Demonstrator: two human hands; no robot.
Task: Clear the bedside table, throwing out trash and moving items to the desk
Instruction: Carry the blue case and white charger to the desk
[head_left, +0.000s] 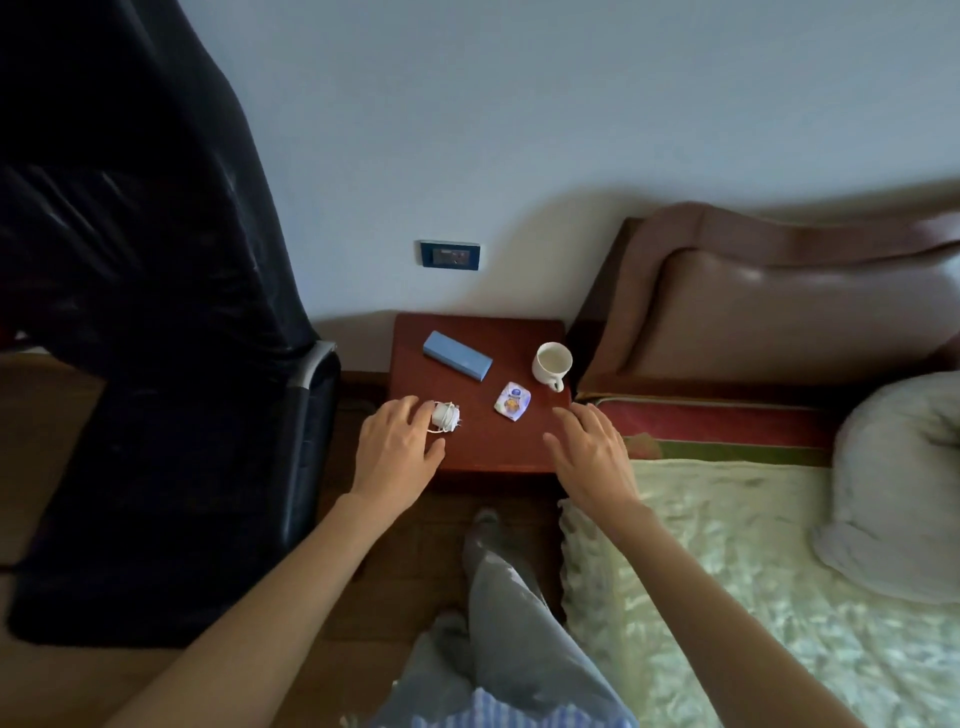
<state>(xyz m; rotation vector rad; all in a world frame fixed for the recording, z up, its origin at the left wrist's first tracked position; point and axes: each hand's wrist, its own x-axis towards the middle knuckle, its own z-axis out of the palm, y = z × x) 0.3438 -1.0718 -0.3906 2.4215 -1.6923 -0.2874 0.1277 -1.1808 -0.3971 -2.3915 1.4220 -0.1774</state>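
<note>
A small dark-red bedside table (483, 447) stands against the wall. On it lie a blue rectangular case (457, 357), a white mug (552, 364), a crumpled snack wrapper (512, 401) and a white charger wound with its cable (445, 415). My left hand (397, 452) hovers at the table's left edge, fingers spread, fingertips touching the charger without closing on it. My right hand (592, 454) hangs open over the table's right front corner, a little short of the wrapper, holding nothing.
A black office chair (171, 415) stands close on the left of the table. A bed with a pale quilt (727, 571), a pillow (898, 483) and a brown padded headboard (779, 301) fills the right. A wall socket (450, 254) sits above the table. My legs stand in front.
</note>
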